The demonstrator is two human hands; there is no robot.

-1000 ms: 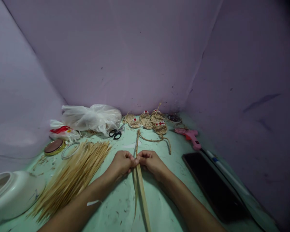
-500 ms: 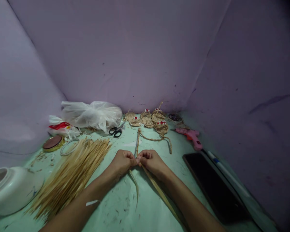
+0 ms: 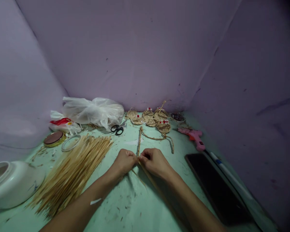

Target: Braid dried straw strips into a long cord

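Both my hands meet at the near end of a thin braided straw cord [image 3: 139,141]. My left hand [image 3: 126,161] is closed, its fingers pinching the cord's lower end. Opposite it, my right hand [image 3: 153,161] pinches the same spot with thumb and forefinger. Loose flat straw strips [image 3: 154,183] trail from between the fingers toward me, one long one under my right forearm. The exact crossing of the strips is hidden by my fingertips. From the cord's far end, a thinner twisted part [image 3: 151,138] curves off to the right on the table.
A bundle of dry straw [image 3: 74,174] lies left, near a white ceramic pot [image 3: 19,187]. Scissors [image 3: 117,129], a plastic bag [image 3: 94,112] and beaded woven pieces [image 3: 163,125] sit at the back. On the right are a pink glue gun [image 3: 192,135] and a dark phone-like slab [image 3: 215,187].
Both hands stay pinched at the cord's end, with fingers shifted slightly. The short loose strip has swung right and the long one has moved. The whole view has shifted a little.
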